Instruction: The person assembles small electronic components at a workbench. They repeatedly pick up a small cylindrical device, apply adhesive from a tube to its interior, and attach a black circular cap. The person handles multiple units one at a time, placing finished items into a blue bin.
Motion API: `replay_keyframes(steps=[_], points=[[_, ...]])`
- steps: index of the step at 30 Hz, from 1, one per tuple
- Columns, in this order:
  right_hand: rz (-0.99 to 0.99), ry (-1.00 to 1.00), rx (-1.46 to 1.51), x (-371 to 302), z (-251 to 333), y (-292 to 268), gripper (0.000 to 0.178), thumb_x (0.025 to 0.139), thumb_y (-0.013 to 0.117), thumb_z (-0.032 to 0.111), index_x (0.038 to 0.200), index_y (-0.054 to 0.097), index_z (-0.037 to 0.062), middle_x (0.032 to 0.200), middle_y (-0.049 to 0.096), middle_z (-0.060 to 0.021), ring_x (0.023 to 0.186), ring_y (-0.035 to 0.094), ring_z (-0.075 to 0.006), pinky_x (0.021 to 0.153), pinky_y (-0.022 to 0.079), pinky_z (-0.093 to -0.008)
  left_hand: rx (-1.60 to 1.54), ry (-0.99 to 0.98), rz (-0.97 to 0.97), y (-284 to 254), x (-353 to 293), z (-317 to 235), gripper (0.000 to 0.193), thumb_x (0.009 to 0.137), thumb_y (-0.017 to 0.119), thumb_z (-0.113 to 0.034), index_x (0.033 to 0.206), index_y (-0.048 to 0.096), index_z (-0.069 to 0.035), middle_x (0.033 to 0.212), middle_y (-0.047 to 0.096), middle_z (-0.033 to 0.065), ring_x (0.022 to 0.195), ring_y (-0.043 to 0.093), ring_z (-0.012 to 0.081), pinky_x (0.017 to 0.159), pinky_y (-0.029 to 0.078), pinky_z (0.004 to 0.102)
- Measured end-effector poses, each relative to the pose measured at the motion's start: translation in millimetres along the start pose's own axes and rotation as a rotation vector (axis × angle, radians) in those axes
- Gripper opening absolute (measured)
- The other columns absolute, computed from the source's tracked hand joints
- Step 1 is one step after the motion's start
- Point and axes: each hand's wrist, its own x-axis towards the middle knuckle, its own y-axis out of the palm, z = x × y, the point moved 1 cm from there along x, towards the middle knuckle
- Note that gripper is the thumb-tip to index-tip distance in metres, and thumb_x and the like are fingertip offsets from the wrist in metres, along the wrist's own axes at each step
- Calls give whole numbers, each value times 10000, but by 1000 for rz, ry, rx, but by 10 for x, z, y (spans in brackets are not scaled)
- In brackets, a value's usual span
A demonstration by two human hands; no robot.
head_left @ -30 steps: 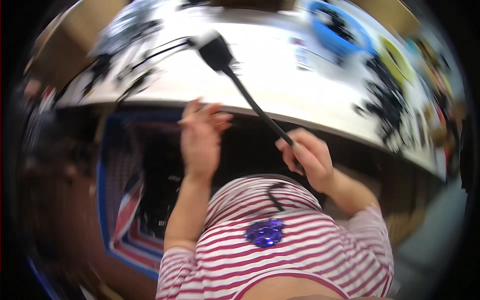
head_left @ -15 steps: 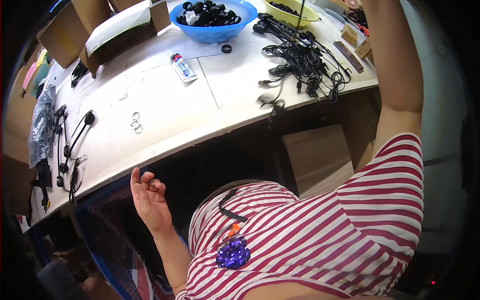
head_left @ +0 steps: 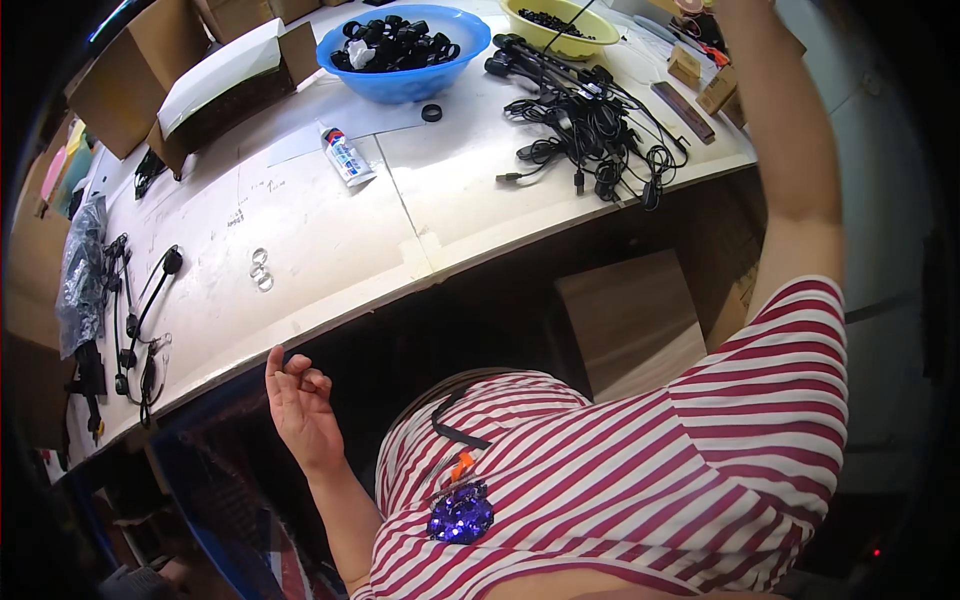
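My left hand (head_left: 303,412) is raised just off the table's front edge, palm up, its index finger stretched out and the others loosely bent, with nothing in it. My right forearm (head_left: 795,140) reaches up along the right side; its hand lies beyond the top edge. Below and left of that arm, a pile of black cables (head_left: 590,125) with USB plugs lies near the table edge. One thin cable (head_left: 572,22) rises from the pile past the yellow bowl to the top edge; what holds it is hidden.
On the table (head_left: 330,260) are a blue bowl (head_left: 400,88) of black rings, a yellow bowl (head_left: 560,42) of small black parts, a white tube (head_left: 347,158), a loose black ring (head_left: 431,113) and clear rings (head_left: 261,270). Cardboard boxes (head_left: 135,75) stand far left, near more cables (head_left: 140,310).
A blurred cable end that dangled beyond the table edge beside the pile is gone from view. The whole view has shifted slightly; my left hand keeps its pose.
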Motion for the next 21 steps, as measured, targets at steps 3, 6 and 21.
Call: replay_keyframes(steps=[3, 6, 21], points=[[114, -286, -602, -461, -927, -424, 285, 803, 534, 275, 614, 527, 60, 529, 483, -32, 460, 452, -132, 430, 353, -274, 14, -6, -10, -19, -4, -13, 362, 947, 432, -221, 1256, 381, -40, 956, 561, 60, 729, 505, 96, 671, 434, 223], [194, 61, -1187, -1155, -1534, -528, 340, 903, 401, 282, 1165, 572, 151, 675, 595, -77, 511, 538, -156, 503, 436, -285, 33, -7, -29, -72, -18, -43, 352, 948, 430, -216, 1250, 390, -39, 952, 564, 61, 724, 508, 94, 671, 437, 223], [443, -239, -1266, -1987, -1601, 181, 278, 817, 563, 221, 1047, 614, 74, 1069, 578, -118, 1001, 521, -302, 889, 394, -384, 461, 111, -134, -333, -2, -393, 254, 922, 481, -135, 1150, 490, -25, 898, 528, 34, 731, 474, 87, 668, 386, 192]])
